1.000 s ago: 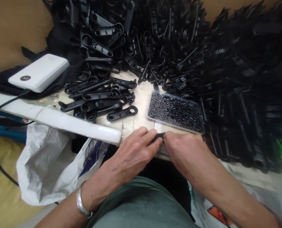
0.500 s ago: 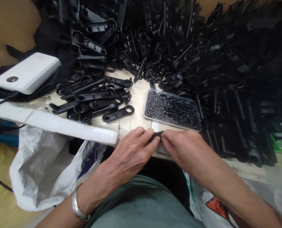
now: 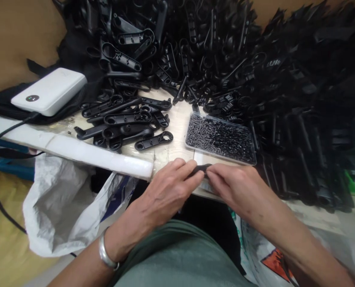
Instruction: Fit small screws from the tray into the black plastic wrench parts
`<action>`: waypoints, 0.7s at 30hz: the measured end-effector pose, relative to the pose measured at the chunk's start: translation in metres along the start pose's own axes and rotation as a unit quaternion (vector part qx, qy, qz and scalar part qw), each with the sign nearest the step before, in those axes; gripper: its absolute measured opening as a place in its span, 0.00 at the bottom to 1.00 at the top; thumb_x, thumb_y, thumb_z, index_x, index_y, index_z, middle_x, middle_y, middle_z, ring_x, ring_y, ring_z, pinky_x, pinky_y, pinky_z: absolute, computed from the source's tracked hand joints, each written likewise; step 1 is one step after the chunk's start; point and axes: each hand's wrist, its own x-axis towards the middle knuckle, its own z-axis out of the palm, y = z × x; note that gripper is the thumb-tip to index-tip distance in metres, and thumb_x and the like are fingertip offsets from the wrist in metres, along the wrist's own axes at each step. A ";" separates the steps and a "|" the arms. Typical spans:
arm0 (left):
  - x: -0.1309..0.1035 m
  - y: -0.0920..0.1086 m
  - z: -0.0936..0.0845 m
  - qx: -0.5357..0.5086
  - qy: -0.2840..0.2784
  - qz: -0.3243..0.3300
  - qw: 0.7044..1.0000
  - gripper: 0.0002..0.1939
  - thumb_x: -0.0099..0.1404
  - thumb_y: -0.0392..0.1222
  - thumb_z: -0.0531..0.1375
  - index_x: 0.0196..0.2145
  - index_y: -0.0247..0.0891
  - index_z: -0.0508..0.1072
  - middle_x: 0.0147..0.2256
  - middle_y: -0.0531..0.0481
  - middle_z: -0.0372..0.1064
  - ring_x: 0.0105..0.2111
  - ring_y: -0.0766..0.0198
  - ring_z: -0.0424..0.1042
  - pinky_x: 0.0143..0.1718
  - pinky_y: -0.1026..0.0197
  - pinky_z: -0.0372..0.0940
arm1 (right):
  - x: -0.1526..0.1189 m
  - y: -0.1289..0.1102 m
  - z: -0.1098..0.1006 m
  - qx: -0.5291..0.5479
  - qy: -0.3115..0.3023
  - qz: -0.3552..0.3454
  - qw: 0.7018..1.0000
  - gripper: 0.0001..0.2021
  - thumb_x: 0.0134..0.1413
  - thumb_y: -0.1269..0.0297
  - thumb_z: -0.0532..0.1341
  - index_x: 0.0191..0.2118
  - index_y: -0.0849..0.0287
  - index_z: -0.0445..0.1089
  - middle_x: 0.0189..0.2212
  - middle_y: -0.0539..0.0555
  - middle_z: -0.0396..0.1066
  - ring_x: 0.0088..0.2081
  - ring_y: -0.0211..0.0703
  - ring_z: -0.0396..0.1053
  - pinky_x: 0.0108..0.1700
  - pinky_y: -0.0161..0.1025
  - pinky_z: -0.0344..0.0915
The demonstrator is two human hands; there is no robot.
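Observation:
A black plastic part, mostly covered by fingers, sits between my two hands at the table's front edge. My left hand is closed on its left end, thumb and fingers pinching it. At its right end, my right hand grips it with curled fingers; their tips are hidden. Just beyond the hands lies a clear plastic box full of small dark metal pieces. To the left of the box rests a black plastic arm with a ring-shaped end, beside a pile of similar arms.
A large heap of black parts covers the back and right of the table. At left are a white power bank with a cable and a white foam strip along the edge. A white sack hangs open below.
The whole view has shifted slightly, so things on the table appear further right. Both hands stay on the black plastic part, which shows a little more between the fingers now.

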 end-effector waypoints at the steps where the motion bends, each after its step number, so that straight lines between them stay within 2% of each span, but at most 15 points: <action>1: -0.001 -0.001 0.001 -0.021 0.009 -0.008 1.000 0.17 0.69 0.27 0.44 0.49 0.34 0.66 0.45 0.43 0.66 0.38 0.60 0.60 0.42 0.56 0.64 | 0.000 -0.001 0.001 -0.013 0.005 -0.005 1.000 0.14 0.62 0.68 0.52 0.24 0.58 0.61 0.18 0.47 0.63 0.20 0.35 0.59 0.27 0.37 0.50; 4: -0.003 -0.002 0.004 -0.071 0.044 -0.036 0.996 0.20 0.66 0.24 0.47 0.54 0.33 0.61 0.42 0.45 0.67 0.40 0.61 0.62 0.44 0.58 0.64 | 0.000 -0.005 0.004 -0.073 0.014 -0.007 0.997 0.12 0.61 0.70 0.53 0.25 0.58 0.61 0.18 0.48 0.63 0.21 0.37 0.61 0.28 0.37 0.51; 8: -0.004 -0.003 0.009 -0.085 0.069 -0.072 0.991 0.24 0.63 0.23 0.51 0.56 0.31 0.57 0.38 0.46 0.67 0.38 0.61 0.63 0.40 0.60 0.64 | 0.001 -0.013 0.005 -0.159 0.008 0.001 0.987 0.10 0.58 0.75 0.55 0.25 0.59 0.62 0.19 0.49 0.64 0.21 0.40 0.63 0.27 0.38 0.51; 12: -0.003 -0.004 0.009 -0.107 0.065 -0.093 0.988 0.20 0.65 0.26 0.52 0.54 0.33 0.59 0.37 0.47 0.68 0.38 0.61 0.64 0.38 0.60 0.63 | 0.005 -0.024 0.002 -0.213 -0.033 0.015 0.976 0.09 0.55 0.78 0.55 0.27 0.59 0.63 0.19 0.49 0.65 0.21 0.41 0.65 0.25 0.39 0.50; 17: -0.003 -0.007 0.010 -0.128 0.061 -0.105 0.984 0.17 0.64 0.25 0.51 0.49 0.37 0.62 0.38 0.48 0.68 0.38 0.62 0.65 0.38 0.60 0.63 | 0.014 -0.044 -0.006 -0.276 -0.127 0.054 0.951 0.12 0.47 0.86 0.53 0.30 0.61 0.65 0.24 0.55 0.70 0.24 0.46 0.70 0.23 0.38 0.46; 19: -0.004 -0.008 0.011 -0.136 0.064 -0.103 0.983 0.17 0.63 0.24 0.51 0.47 0.37 0.63 0.39 0.48 0.68 0.39 0.62 0.65 0.39 0.60 0.63 | 0.015 -0.045 -0.006 -0.273 -0.130 0.045 0.952 0.13 0.46 0.86 0.53 0.30 0.61 0.66 0.24 0.56 0.71 0.24 0.47 0.71 0.23 0.38 0.45; 21: -0.004 -0.009 0.009 -0.142 0.061 -0.087 0.984 0.16 0.64 0.24 0.50 0.46 0.37 0.64 0.39 0.48 0.68 0.38 0.62 0.65 0.39 0.60 0.63 | 0.014 -0.041 -0.005 -0.269 -0.107 0.019 0.957 0.13 0.45 0.86 0.53 0.29 0.61 0.65 0.22 0.55 0.69 0.22 0.46 0.69 0.23 0.39 0.44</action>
